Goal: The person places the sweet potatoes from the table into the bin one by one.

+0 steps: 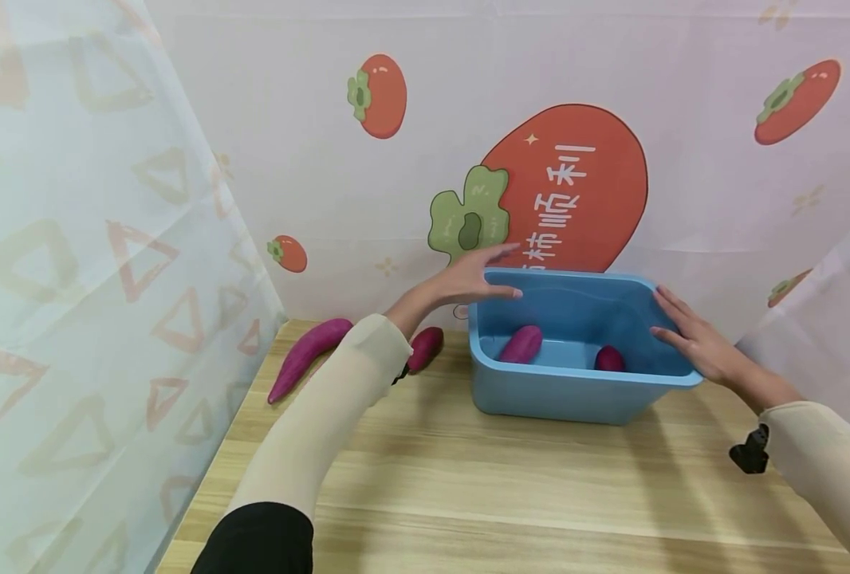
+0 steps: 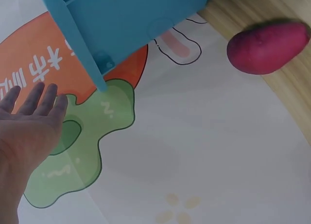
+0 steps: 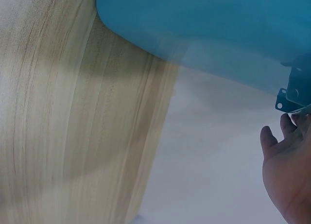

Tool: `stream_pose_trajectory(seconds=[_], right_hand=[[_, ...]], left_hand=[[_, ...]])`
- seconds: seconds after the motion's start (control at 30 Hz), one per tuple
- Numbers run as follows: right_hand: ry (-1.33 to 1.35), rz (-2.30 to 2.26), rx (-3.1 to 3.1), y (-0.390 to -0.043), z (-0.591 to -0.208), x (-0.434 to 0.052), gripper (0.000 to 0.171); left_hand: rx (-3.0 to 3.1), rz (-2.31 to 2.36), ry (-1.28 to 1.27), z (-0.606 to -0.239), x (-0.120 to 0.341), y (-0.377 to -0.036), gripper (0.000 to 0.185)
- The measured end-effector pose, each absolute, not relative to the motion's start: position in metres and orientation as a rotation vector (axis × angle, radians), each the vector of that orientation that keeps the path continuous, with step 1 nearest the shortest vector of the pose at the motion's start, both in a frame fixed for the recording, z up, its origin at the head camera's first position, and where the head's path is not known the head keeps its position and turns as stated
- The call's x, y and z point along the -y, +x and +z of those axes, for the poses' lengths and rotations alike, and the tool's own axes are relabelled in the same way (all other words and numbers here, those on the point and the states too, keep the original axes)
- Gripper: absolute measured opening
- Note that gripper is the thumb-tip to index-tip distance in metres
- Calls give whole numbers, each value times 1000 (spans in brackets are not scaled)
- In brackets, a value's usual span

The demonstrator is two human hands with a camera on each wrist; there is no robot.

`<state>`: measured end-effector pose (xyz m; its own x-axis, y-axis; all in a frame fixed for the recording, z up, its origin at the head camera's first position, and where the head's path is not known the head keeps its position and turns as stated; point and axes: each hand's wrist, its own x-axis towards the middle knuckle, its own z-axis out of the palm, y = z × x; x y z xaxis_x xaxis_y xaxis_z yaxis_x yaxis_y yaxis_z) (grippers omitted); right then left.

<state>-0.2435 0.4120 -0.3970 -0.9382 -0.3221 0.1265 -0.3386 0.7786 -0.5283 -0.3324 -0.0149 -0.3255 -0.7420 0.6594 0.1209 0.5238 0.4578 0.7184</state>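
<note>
A blue plastic bin [image 1: 554, 395] stands upright on the table, with two purple sweet potatoes inside: an oblong one [image 1: 521, 345] at the left and a smaller-looking one [image 1: 609, 359] nearer the right. My left hand [image 1: 468, 281] is beside the bin's left rim, thumb and fingers spread, holding nothing. At the opposite end, my right hand [image 1: 698, 339] lies along the right rim with fairly straight fingers. In the right wrist view the fingers [image 3: 287, 127] reach up to the rim's underside. Another sweet potato [image 2: 267, 46] lies on the table left of the bin.
A long curved purple vegetable [image 1: 308, 355] lies at the table's back left, partly behind my left sleeve [image 1: 339, 406]. The wooden table [image 1: 468, 494] meets a printed cloth backdrop [image 1: 310, 159] behind the bin. More cloth hangs at both sides.
</note>
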Motion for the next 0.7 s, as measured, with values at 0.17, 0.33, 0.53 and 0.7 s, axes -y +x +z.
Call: stream_pose_trajectory(seconds=[0.17,0.33,0.53,0.7], right_hand=[[546,871,2936,-244,-397,-413,73],[546,875,2936,-244,-398,-414,73],[548,879,2931,-244,-398,-414,73],[549,884,2929,-244,-398,-414,73]], left_hand=[[-2571,1133,1007,-326,22,-330,94],[-2579,1140,1027,-329,29,-331,94],[-2561,1166,1032,-331,40,-332,94],[-2574,1168,1026,-331,49,-331,93]])
